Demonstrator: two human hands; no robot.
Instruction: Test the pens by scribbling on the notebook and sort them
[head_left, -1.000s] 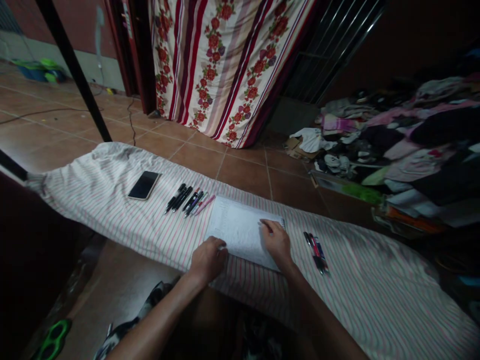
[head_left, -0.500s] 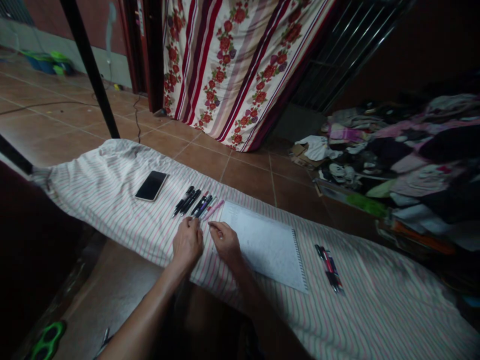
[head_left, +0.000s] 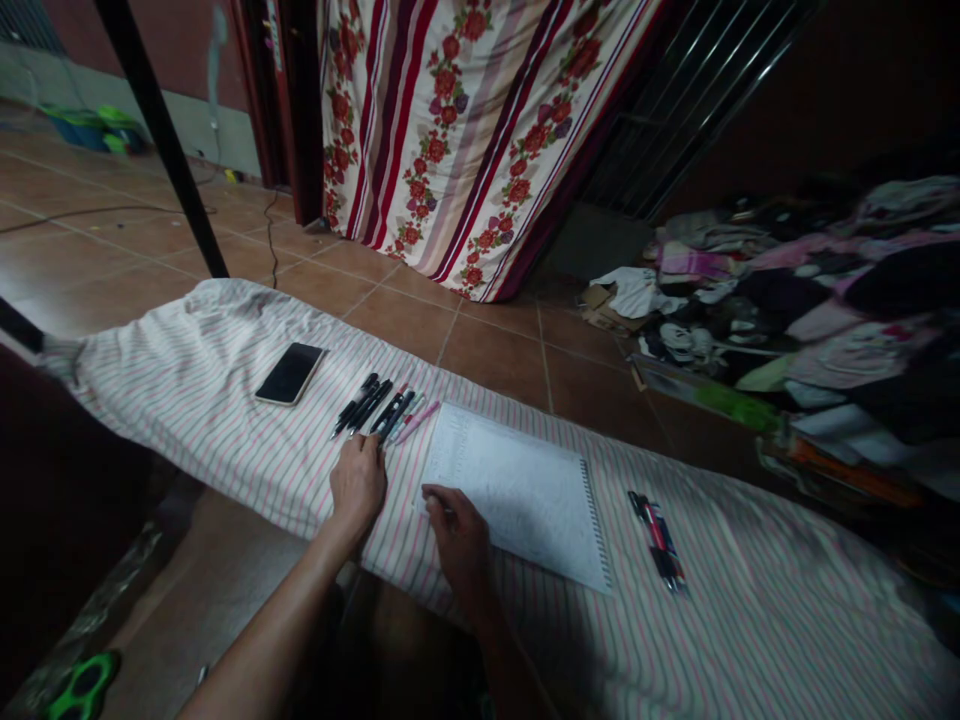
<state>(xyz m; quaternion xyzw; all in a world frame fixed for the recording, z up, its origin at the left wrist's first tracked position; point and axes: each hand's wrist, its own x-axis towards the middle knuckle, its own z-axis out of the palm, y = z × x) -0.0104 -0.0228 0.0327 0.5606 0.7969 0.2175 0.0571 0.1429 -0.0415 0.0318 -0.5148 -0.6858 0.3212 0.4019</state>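
Note:
My left hand [head_left: 358, 482] rests on the striped cloth at the lower ends of a row of pens [head_left: 382, 408]. Its fingers are curled, and what lies under their tips is hidden. Most of the pens are dark; a pink pen [head_left: 416, 422] lies at the right end of the row. Over the left part of a spiral notebook [head_left: 525, 490] is my right hand [head_left: 459, 530], its fingers loosely bent and a small gap between thumb and forefinger. No object shows in it. The notebook lies with its wire binding to the right, its page too faint to read.
A smartphone [head_left: 291, 374] lies left of the pens, on the striped cloth [head_left: 750, 600]. Several more pens [head_left: 657, 540] lie together right of the notebook. Beyond are a tiled floor, a floral curtain [head_left: 465, 140] and a heap of clothes [head_left: 825, 300]. A green object [head_left: 84, 688] is at lower left.
My right hand has drawn back from the pens, down and right onto the notebook. My left hand stays at the pens' lower ends, and the view has shifted slightly.

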